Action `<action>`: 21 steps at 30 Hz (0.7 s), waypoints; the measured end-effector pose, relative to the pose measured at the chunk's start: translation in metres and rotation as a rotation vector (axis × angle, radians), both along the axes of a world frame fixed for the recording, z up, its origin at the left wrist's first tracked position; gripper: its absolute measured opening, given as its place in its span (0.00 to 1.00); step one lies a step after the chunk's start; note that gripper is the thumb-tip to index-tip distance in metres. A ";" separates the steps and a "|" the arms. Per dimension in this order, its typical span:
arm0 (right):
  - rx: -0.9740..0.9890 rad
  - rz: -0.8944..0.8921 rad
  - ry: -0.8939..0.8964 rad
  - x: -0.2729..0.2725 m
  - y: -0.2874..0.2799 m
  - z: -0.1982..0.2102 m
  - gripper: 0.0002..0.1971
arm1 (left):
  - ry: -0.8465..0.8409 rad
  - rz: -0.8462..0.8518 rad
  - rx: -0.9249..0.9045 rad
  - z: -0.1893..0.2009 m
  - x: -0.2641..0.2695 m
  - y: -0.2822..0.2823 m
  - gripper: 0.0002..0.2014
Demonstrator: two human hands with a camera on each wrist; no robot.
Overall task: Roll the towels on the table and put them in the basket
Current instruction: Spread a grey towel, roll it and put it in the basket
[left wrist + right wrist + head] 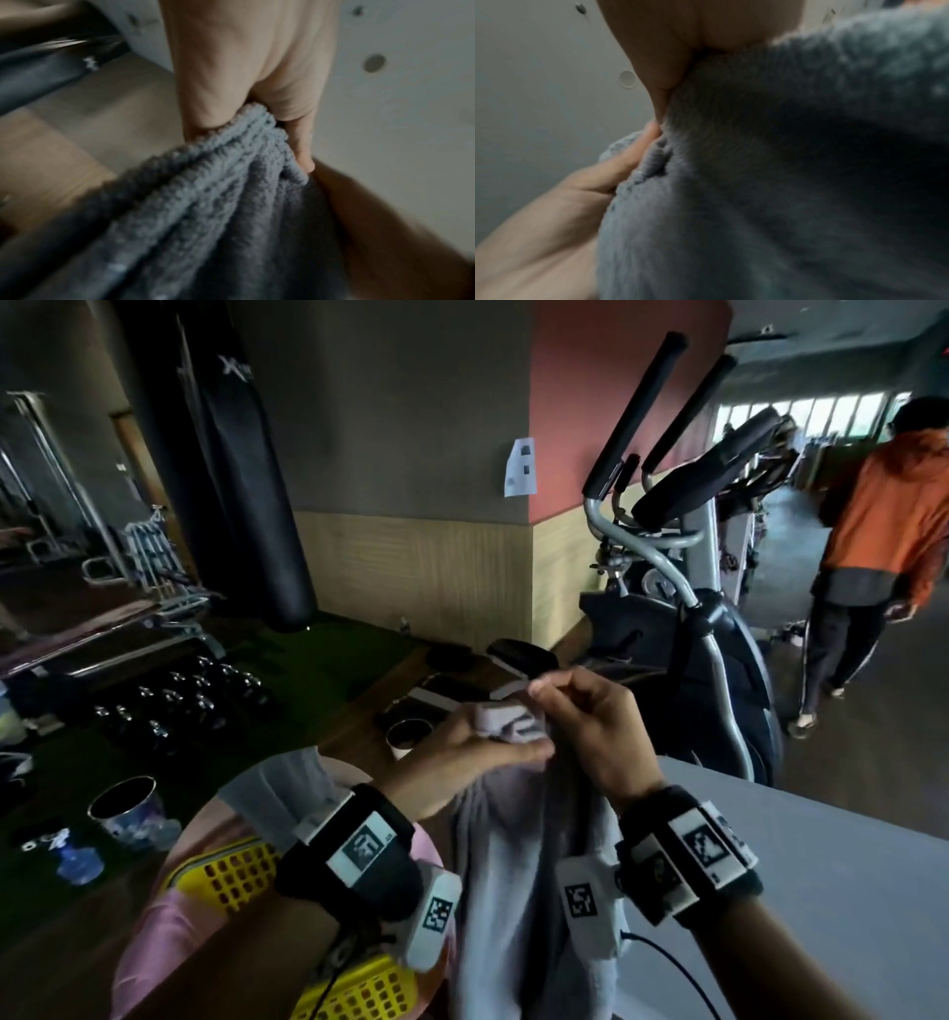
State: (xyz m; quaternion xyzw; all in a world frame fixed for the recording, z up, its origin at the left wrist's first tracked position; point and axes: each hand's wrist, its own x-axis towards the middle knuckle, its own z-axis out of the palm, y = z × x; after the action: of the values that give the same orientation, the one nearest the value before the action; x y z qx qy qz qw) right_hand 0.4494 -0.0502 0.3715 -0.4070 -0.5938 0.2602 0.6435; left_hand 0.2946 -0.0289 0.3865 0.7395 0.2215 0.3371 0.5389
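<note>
Both wrists carried black straps with marker tags, close under the head camera. Between them a grey towel [518,855] hung down in long folds, lifted above the edge of the white table [832,839]. The left hand [462,752] gripped the bunched top of the towel; in the left wrist view the fingers [295,113] were curled around the gathered cloth. The right hand [590,731] pinched the same top edge just beside the left hand, and the two hands were almost touching. In the right wrist view the towel [770,182] filled most of the picture and the thumb [618,166] pressed on its hem. A yellow basket [236,870] with a pink cloth [169,932] stood low on the left. Behind were a black punching bag [231,469], an elliptical trainer [683,557] and a person in an orange jacket [883,516].
</note>
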 end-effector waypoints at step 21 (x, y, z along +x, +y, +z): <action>-0.088 0.046 -0.110 0.089 -0.005 -0.019 0.09 | -0.049 0.249 -0.198 0.002 0.070 0.004 0.06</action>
State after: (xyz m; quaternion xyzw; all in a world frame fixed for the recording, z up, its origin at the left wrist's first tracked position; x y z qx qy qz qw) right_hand 0.5382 -0.0548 0.3528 -0.4348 -0.6254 0.2781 0.5852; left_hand 0.3648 -0.0252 0.3881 0.6412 0.3306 0.3957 0.5683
